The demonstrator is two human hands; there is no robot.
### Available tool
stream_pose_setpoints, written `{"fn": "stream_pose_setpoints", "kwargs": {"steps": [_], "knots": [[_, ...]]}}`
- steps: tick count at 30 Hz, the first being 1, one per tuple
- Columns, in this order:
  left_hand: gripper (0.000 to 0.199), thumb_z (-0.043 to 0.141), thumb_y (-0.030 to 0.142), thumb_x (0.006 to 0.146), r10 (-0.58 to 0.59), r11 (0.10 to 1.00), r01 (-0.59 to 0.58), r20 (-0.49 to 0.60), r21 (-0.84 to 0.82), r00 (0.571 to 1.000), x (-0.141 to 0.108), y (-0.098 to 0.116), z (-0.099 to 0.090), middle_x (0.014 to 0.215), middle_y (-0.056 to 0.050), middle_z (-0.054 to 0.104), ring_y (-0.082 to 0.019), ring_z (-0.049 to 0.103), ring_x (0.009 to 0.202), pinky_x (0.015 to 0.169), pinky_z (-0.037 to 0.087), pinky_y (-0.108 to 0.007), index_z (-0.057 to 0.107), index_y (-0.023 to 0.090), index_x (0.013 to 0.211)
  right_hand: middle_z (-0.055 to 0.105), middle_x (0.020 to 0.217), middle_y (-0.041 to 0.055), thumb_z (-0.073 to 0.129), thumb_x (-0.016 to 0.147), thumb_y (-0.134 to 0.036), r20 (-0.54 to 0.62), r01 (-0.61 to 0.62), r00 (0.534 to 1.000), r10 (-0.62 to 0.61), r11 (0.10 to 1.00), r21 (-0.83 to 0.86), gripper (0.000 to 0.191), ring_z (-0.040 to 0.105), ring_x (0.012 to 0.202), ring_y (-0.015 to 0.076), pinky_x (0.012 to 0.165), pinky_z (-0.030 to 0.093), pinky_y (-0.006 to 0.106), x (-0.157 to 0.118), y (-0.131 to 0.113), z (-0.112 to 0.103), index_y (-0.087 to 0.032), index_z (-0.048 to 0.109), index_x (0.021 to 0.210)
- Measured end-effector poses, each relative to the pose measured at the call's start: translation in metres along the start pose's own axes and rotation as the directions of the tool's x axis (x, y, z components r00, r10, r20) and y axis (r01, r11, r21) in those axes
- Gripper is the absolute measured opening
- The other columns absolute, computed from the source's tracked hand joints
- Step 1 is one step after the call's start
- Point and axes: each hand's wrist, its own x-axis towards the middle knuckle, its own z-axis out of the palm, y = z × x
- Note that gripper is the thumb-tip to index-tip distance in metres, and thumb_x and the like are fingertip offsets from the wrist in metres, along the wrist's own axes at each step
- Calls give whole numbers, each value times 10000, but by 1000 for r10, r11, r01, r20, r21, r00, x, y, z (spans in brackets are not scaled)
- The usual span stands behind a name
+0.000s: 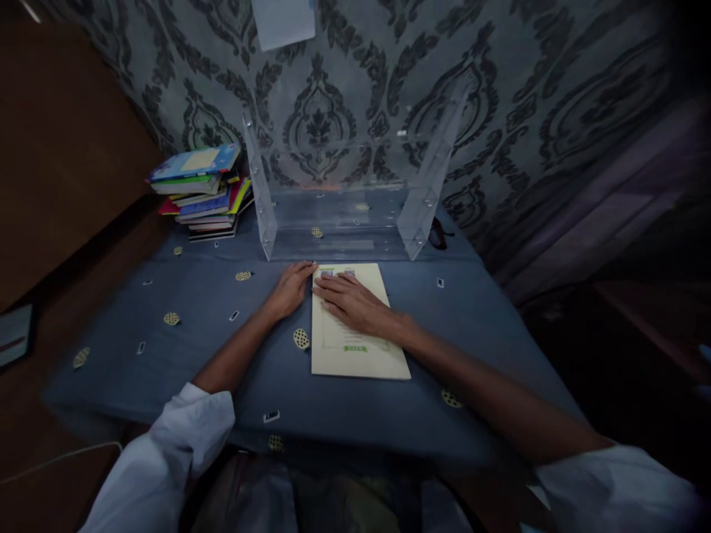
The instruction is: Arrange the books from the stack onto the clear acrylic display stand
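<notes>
A pale cream booklet (361,363) with green print lies flat on the table in front of me, its long side running away from me. Stretched out flat across its upper part is my right hand (355,302), palm down, covering some of the print. At the booklet's far left corner, my left hand (294,287) rests with its fingertips touching the edge and its fingers extended. Just beyond the booklet stands a clear acrylic rack (344,222) with transparent side panels and shelves.
A stack of books (203,192) stands at the table's back left. Dark glasses (438,234) lie beside the rack's right panel. The blue patterned tablecloth (205,355) covers the table, which meets a patterned wall (378,74). A brown wooden surface (61,148) rises at the left.
</notes>
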Motion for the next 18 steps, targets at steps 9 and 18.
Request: {"fn": "stream_pose_setpoints", "kwargs": {"steps": [9, 18], "knots": [[475, 374, 68, 925, 7, 1000, -7, 8, 9, 1000, -1, -2, 1, 1371, -104, 610, -232, 540, 1302, 1139, 407, -427, 595, 174, 1332, 562, 1470, 70, 410, 1052, -289, 60, 162, 983, -174, 973, 165, 403, 410, 1444, 215, 1219, 336, 457, -41, -53, 1, -230, 553, 1425], [392, 386, 207, 1008, 14, 998, -14, 0, 57, 1000, -1, 3, 1, 1361, -105, 618, -240, 558, 1278, 1124, 414, -432, 593, 188, 1341, 521, 1501, 79, 436, 1046, -263, 89, 157, 981, -174, 973, 171, 419, 396, 1451, 203, 1223, 333, 443, -62, -78, 3, -228, 511, 1457]]}}
